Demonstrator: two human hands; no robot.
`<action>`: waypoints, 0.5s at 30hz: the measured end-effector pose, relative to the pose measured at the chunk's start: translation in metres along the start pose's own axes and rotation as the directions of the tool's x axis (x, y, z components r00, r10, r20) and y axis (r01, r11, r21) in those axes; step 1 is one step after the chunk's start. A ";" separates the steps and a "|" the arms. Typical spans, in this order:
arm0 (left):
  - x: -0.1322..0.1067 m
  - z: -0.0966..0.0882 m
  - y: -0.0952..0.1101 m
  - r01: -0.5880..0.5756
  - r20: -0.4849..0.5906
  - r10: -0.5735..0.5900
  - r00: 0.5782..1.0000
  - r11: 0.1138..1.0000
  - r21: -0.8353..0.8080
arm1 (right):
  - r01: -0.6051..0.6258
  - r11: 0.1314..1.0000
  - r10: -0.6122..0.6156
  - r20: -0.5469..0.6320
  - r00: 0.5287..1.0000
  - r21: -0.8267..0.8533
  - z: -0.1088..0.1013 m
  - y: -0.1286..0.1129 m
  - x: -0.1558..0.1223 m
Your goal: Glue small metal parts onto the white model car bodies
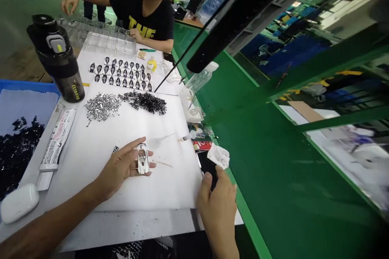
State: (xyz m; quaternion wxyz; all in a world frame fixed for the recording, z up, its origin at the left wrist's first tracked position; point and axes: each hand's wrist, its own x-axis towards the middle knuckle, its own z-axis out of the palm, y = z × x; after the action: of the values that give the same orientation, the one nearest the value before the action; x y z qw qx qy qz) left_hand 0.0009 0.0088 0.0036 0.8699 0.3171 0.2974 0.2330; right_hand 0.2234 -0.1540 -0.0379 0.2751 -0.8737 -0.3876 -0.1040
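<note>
Fingers of my left hand (118, 172) held a small silvery part (142, 162) below and left of the frame's centre, over the worktop (130, 223). My right hand (219, 200), lower right, had its forefinger at a crumpled white tissue (218, 155); I couldn't tell whether it gripped.

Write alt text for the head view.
A person's left grip holds a shiny part over a white sheet; the right grip is at a crumpled white wad. Beyond are a silver pile, a black pile and a co-worker beside clear trays.
</note>
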 end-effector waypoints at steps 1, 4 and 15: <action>-0.001 0.001 0.001 0.021 0.004 -0.021 1.000 0.998 -0.055 | -0.018 0.997 0.020 -0.025 0.999 0.073 -0.001 -0.005 0.006; -0.003 0.004 0.002 0.096 0.036 -0.093 0.995 0.991 -0.091 | -0.098 0.896 0.103 0.012 0.995 0.434 0.002 -0.030 0.035; -0.001 0.012 0.008 0.236 0.001 -0.237 0.972 0.971 0.048 | -0.335 0.255 0.307 0.253 0.917 0.907 0.026 -0.083 0.072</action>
State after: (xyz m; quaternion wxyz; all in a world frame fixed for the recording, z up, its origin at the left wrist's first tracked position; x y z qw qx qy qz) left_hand 0.0064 0.0093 0.0167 0.8847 0.3006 0.3357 0.1196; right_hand 0.2102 -0.0494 0.0025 0.7373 -0.6134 -0.1928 0.2072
